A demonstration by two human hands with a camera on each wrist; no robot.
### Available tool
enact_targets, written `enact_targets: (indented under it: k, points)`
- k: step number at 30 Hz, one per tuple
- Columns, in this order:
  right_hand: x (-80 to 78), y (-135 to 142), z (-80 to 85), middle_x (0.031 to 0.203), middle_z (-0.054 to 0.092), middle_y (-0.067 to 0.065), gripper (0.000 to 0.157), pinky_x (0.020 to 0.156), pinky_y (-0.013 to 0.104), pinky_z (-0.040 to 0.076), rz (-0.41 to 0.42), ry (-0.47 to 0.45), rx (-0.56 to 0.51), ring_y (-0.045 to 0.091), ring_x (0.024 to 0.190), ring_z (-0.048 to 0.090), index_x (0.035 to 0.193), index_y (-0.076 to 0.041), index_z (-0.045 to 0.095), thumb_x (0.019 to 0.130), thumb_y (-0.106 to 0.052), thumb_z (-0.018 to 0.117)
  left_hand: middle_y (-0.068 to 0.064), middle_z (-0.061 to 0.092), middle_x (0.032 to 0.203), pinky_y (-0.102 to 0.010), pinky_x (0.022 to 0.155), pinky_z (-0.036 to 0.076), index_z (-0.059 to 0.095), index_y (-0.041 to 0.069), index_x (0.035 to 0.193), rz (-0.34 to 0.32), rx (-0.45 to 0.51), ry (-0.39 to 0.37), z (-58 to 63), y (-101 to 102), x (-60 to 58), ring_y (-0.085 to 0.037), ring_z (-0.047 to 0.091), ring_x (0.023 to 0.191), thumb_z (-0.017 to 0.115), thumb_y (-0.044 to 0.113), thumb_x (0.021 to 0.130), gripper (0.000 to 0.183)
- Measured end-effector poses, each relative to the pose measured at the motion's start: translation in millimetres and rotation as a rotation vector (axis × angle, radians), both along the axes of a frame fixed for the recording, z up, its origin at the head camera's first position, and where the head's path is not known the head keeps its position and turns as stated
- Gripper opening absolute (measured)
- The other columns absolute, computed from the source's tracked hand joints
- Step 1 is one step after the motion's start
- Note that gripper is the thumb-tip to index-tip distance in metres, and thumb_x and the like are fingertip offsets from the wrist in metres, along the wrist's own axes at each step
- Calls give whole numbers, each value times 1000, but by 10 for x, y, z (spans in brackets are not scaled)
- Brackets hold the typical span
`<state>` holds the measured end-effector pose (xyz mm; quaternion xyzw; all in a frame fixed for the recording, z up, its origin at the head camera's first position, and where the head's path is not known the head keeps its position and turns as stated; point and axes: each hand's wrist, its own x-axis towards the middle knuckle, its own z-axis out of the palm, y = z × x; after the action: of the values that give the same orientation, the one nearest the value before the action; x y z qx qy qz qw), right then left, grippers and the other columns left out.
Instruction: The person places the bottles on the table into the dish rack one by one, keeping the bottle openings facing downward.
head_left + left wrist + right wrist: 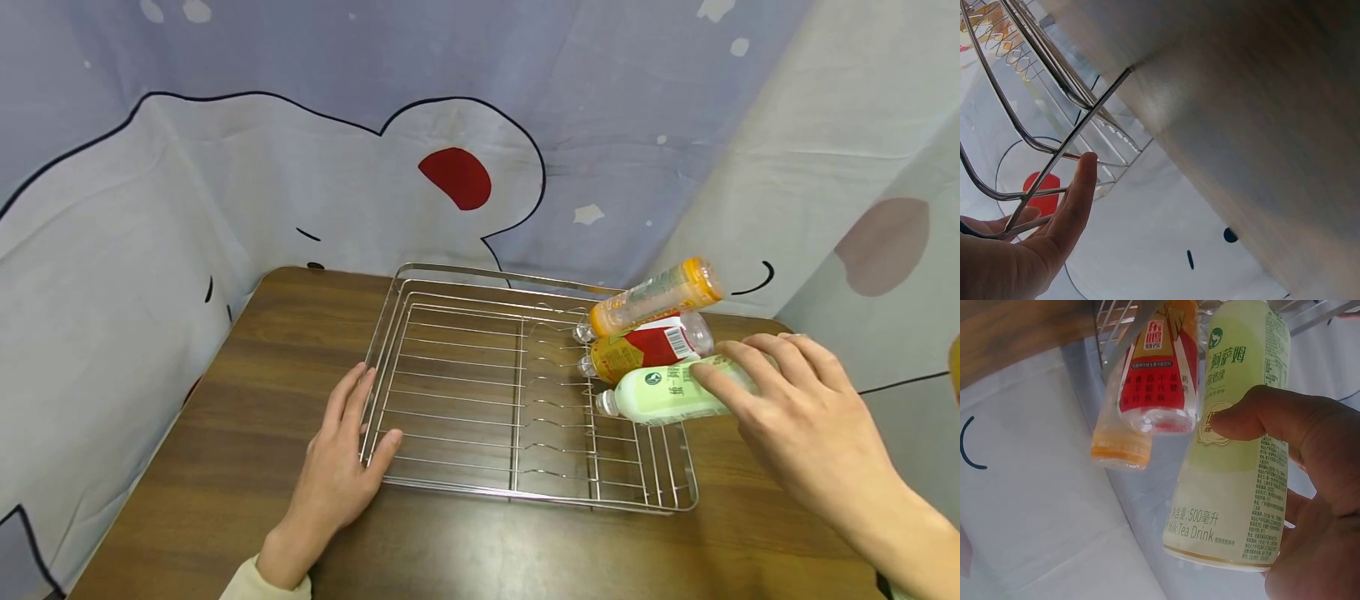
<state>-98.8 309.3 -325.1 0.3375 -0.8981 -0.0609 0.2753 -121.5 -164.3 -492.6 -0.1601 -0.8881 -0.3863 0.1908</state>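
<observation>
A pale green milk tea bottle (667, 392) tilts over the right end of a wire rack (517, 433), its cap pointing left. My right hand (795, 400) grips it near the base; the right wrist view shows the thumb across the label of the milk tea bottle (1229, 444). Beside it, a bottle with a red and yellow label (648, 346) and an orange-banded bottle (656, 296) lean on the rack, caps lower left. At the rack's front left corner, my left hand (337, 450) rests with fairly straight fingers along the outside and thumb at the front bar.
The rack stands on a brown wooden table (225, 467). A patterned cloth curtain (315, 183) hangs close behind the table and along its sides. Rows of wavy wire dividers (551, 404) run across the rack's right half.
</observation>
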Motion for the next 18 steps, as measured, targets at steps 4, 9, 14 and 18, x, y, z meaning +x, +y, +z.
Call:
enact_targets:
  k: [4,9,14,18]
  points:
    - [-21,-9,-35,118,68,28,51,102,70,47,11,5,-1,56,113,58,127,-5,69,82,11,52,-15,38,174,-54,84,69,39,7,171,0,-2,-1,2,1,4,-40,77,110,72,24,102,78]
    - [-31,-27,-75,114,67,27,49,100,69,48,29,11,-10,55,109,58,124,-4,69,83,12,47,-16,38,174,-55,84,69,39,7,171,-1,-4,-6,6,5,3,-41,77,110,71,25,103,78]
    - [-43,-69,-87,111,67,25,45,97,67,49,48,26,-20,53,105,59,119,-3,69,87,13,42,-15,38,175,-55,84,69,39,7,171,3,-3,-13,15,4,12,-40,77,108,71,25,103,78]
    - [-49,-91,-96,111,67,25,44,96,67,49,50,24,-16,53,105,59,119,-3,68,89,14,41,-15,38,175,-55,84,69,39,7,171,2,0,-10,11,-2,11,-41,77,110,73,21,101,80]
